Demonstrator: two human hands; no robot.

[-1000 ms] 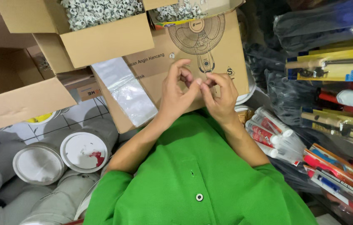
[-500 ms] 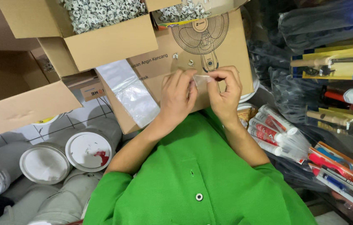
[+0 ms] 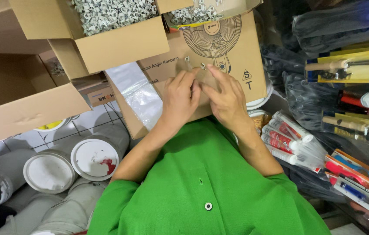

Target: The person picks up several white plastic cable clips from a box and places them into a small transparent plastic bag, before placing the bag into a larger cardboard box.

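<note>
Hands (image 3: 204,98) now lower, flat on fan carton (image 3: 236,52).

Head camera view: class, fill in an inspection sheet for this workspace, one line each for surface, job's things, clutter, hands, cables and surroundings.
Surface: a cardboard fan box lying flat serves as the work surface; tiled floor beside it.
Job's things: small metal rings on the fan box at the fingertips; a clear plastic bag lies beside the left hand.
Clutter: open cardboard boxes of white clips; grey pipes with white end caps; sealant tubes; packaged tools.
Hands: left hand and right hand both rest on the fan box, fingers working at the rings; grip cannot be told.
Cables: nothing seen.
Surroundings: black plastic-wrapped goods on the right; person wears a green shirt.
</note>
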